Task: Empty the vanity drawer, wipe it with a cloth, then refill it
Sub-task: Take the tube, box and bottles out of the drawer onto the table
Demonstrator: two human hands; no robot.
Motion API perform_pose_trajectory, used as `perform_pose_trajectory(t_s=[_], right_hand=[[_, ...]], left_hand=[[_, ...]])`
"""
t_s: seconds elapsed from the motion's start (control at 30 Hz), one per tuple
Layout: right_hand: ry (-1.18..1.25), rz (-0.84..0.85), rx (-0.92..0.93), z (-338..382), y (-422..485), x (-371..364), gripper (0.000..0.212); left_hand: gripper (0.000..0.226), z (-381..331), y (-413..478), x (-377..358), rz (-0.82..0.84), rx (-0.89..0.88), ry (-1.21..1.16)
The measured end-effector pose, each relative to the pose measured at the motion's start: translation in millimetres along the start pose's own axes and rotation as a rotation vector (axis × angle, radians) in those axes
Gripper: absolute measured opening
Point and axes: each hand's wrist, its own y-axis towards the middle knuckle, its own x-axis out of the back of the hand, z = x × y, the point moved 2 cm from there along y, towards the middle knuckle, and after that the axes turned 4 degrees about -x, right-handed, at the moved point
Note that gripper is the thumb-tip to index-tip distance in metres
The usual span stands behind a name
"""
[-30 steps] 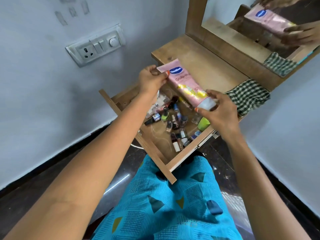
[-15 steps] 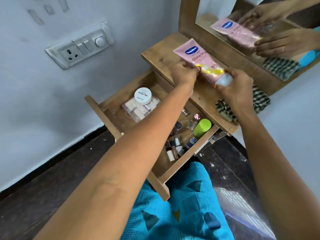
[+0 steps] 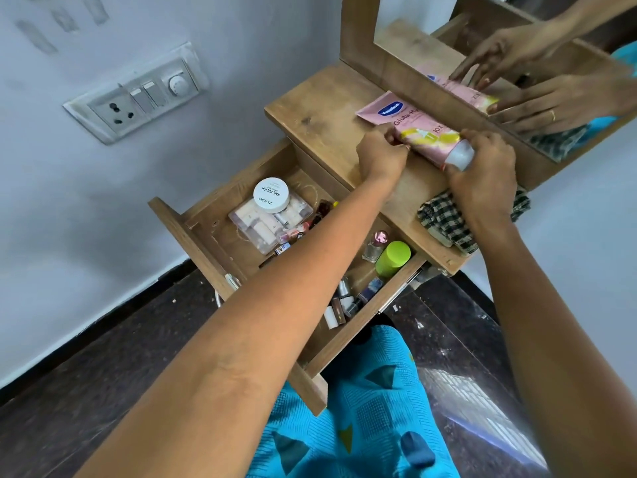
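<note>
A pink lotion tube (image 3: 410, 124) lies on the wooden vanity top (image 3: 320, 112), close to the mirror. My left hand (image 3: 381, 153) holds its near side with curled fingers. My right hand (image 3: 482, 170) grips its grey cap end. Below, the wooden drawer (image 3: 203, 250) stands pulled out. It holds a white round nail polish tub (image 3: 271, 194) on a clear plastic case (image 3: 255, 229), a green-capped bottle (image 3: 393, 258), a small glass bottle (image 3: 375, 244) and several nail polish bottles (image 3: 344, 301). My left forearm hides the drawer's middle.
A green checked cloth (image 3: 444, 224) lies on the vanity top's right end, partly under my right hand. The mirror (image 3: 431, 36) stands behind. A switch and socket plate (image 3: 138, 94) is on the wall at left. My blue-clothed lap (image 3: 362, 408) is under the drawer front.
Both hands carried the pink tube up from above the drawer and laid it on the vanity top by the mirror. The drawer's contents came into view.
</note>
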Motion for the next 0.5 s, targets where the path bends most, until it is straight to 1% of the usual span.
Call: perform_pose_trajectory(t_s=[0.07, 0.2, 0.3, 0.4, 0.5], right_hand=[[-0.009, -0.003, -0.003, 1, 0, 0, 0.053], [-0.007, -0.006, 0.007, 3, -3, -1, 0.058], [-0.011, -0.022, 0.063, 7, -9, -1, 0.061], [-0.024, -0.031, 0.100, 14, -18, 0, 0.058], [-0.059, -0.082, 0.137, 24, -29, -1, 0.052]], left_hand=[[0.018, -1, -2, 1, 0.022, 0.001, 0.007], [0.029, 0, -7, 7, 0.028, 0.005, -0.024], [0.036, 2, -12, 16, 0.006, 0.017, -0.072], [0.038, 5, -18, 28, -0.011, 0.034, -0.108], [0.034, 9, -23, 42, -0.023, 0.061, -0.141]])
